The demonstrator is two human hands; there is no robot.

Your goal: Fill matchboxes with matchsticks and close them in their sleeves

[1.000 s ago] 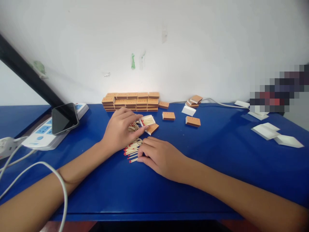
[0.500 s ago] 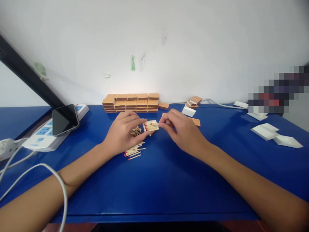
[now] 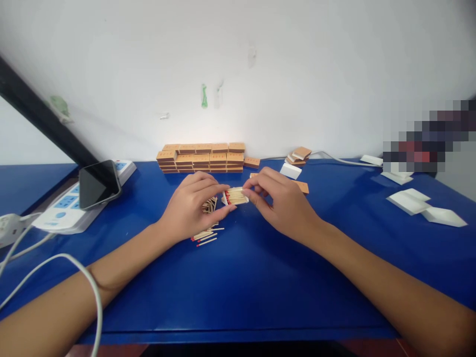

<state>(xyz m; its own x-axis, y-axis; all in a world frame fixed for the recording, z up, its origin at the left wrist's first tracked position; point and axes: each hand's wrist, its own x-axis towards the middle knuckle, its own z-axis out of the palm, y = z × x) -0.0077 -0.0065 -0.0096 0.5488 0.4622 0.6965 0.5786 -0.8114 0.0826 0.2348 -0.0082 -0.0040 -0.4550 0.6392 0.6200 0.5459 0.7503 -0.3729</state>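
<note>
A: Item one, the left hand (image 3: 189, 206)?
B: Fingers curled, thumb and fingertips pinching the near end of a small white cardboard matchbox tray (image 3: 235, 197) filled with red-tipped wooden matches. The tray sits just above the blue tabletop (image 3: 260, 277), between the two hands.

A: The right hand (image 3: 282, 201)?
B: Fingers bent, their tips closed on the tray's far end, touching the match bundle.

A: Loose stock?
B: A scatter of red-tipped wooden matchsticks (image 3: 206, 234) lies on the table just below the left hand; more show under its palm.

A: Finished goods?
B: A stacked row of orange-brown cardboard matchboxes (image 3: 203, 157) stands against the white wall. A smaller pile of orange-brown boxes (image 3: 298, 155) lies to its right, and one orange-brown sleeve (image 3: 302, 187) rests behind the right hand.

A: Remainder?
B: Empty white trays (image 3: 426, 208) at far right; a black phone (image 3: 98, 184) leaning on a white power strip (image 3: 63, 210) at left; a white cable (image 3: 89, 282) crossing the left forearm.
</note>
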